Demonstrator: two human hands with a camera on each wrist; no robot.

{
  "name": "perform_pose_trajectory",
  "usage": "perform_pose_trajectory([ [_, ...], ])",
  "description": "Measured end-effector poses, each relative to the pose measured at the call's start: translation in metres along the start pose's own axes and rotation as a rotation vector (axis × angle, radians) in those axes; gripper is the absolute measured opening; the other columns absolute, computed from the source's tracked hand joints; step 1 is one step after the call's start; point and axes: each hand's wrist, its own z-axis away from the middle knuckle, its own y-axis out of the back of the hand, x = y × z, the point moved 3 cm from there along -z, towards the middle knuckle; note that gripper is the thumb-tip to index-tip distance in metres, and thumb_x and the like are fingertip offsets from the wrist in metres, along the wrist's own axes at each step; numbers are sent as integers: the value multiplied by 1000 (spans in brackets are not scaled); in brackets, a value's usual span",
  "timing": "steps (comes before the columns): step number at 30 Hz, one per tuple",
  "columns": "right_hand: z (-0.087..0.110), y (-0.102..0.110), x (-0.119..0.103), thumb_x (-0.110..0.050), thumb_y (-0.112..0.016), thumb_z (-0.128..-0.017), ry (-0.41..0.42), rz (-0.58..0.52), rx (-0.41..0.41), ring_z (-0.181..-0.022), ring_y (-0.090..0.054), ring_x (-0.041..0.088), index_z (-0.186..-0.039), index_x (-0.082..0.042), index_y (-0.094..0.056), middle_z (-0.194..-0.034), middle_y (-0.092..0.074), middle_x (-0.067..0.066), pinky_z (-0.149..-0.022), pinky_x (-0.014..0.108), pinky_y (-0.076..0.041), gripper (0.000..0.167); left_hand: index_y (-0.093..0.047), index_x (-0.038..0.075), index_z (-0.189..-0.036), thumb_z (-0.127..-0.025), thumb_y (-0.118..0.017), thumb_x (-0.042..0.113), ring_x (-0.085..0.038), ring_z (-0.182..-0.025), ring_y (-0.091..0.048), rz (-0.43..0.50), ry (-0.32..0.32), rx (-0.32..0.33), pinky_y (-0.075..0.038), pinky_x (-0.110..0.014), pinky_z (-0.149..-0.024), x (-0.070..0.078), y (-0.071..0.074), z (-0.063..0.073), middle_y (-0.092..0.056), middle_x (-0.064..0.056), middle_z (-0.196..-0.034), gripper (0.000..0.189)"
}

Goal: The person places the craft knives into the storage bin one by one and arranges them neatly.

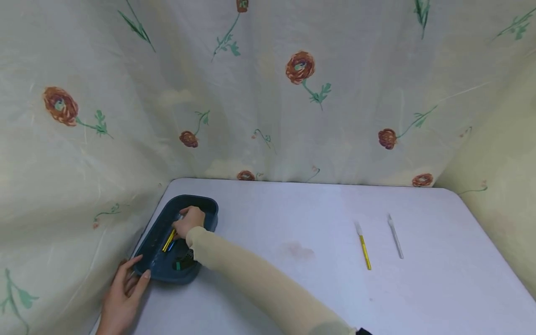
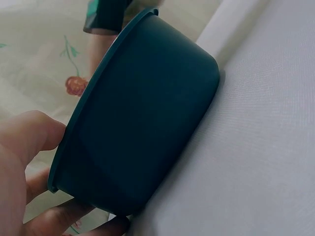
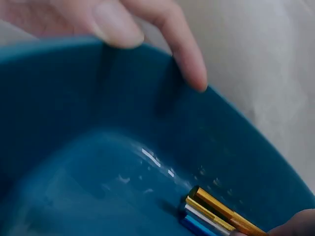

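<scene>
The left hand (image 1: 121, 298), cut off at the wrist, has its fingers clamped on the near left corner of the tray (image 1: 155, 267); the head view half hides its lower fingers, which the left wrist view shows against the outer wall. Inside the tray, the right hand (image 1: 190, 224) has its fingers clamped on some pens (image 1: 169, 242), covering their middles. From above only gold and blue ends stand out; the right wrist view shows two gold, one silver and one blue, cut off by its lower edge. A dark thing (image 1: 184, 261) with a green patch, under the right wrist, is hard to make out. Farther right, on the table (image 1: 272, 209), lie a gold pen (image 1: 365, 253) and a silver pen (image 1: 395, 238), their pale tips blurred.
</scene>
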Motion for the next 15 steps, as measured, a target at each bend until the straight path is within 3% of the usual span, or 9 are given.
perform_pose_trajectory([
  [3, -3, -1, 2, 15, -80, -89, 21, 47, 21, -62, -74, 32, -117, 0, -75, -124, -61, 21, -56, 42, -68, 32, -31, 9, -170, -115, -59, 41, -57, -154, -33, 1, 10, -8, -41, -56, -120, 0, 0, 0, 9, -31, -177, 70],
  [7, -8, -4, 4, 11, -83, -89, 59, 160, 40, -59, -72, 27, -120, 0, -77, -127, -65, 22, -46, 34, -63, 33, -31, 9, -170, -115, -58, 42, -57, -153, -35, -5, 24, -3, -41, -55, -119, -2, -1, -1, 8, -32, -176, 70],
  [11, -11, -8, 4, 6, -85, -89, 80, 273, 56, -85, -71, 28, -122, -4, -78, -123, -66, 16, -42, 29, -58, 36, -31, 9, -170, -115, -59, 42, -57, -153, -35, -7, 28, 5, -41, -58, -120, -3, -1, -2, 7, -32, -177, 70],
  [15, -13, -10, 4, 0, -88, -89, 97, 368, 78, -105, -64, 31, -122, -8, -78, -118, -64, 10, -49, 26, -58, 35, -32, 10, -170, -115, -59, 42, -58, -152, -35, -10, 34, 10, -40, -60, -121, -3, -1, -4, 8, -32, -177, 70],
])
